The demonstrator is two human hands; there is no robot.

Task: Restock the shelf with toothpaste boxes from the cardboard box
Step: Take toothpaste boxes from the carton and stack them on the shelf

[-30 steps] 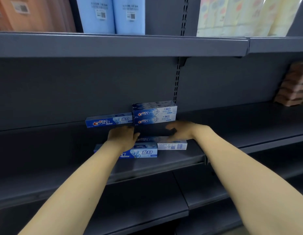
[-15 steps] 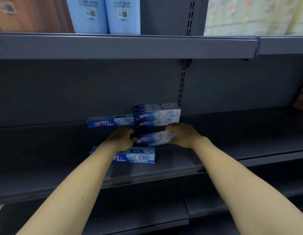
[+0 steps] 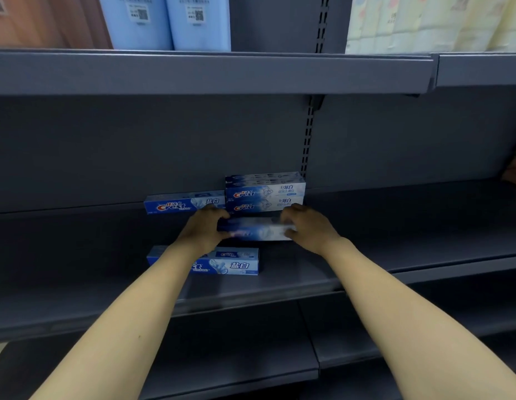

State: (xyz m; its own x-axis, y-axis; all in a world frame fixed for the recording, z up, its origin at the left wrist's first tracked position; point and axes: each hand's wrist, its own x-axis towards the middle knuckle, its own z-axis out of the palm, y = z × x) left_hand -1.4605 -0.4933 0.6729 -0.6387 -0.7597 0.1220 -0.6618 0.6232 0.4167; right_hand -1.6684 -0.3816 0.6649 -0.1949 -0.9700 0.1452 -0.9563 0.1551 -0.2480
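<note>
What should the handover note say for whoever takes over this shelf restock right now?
Left hand grips the left end and right hand the right end of one toothpaste box, held level above the shelf, in front of the back stack; it looks blurred.
Done: a stack of two boxes at the back, a single box to its left, and a front box near the shelf edge.
Left: set down the held box, probably in front of the stack, then fetch more. The cardboard box is out of view.

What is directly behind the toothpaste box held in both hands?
Behind the held box, a stack of two toothpaste boxes stands against the shelf's back panel. The left hand and right hand cover the stack's lower corners.
</note>
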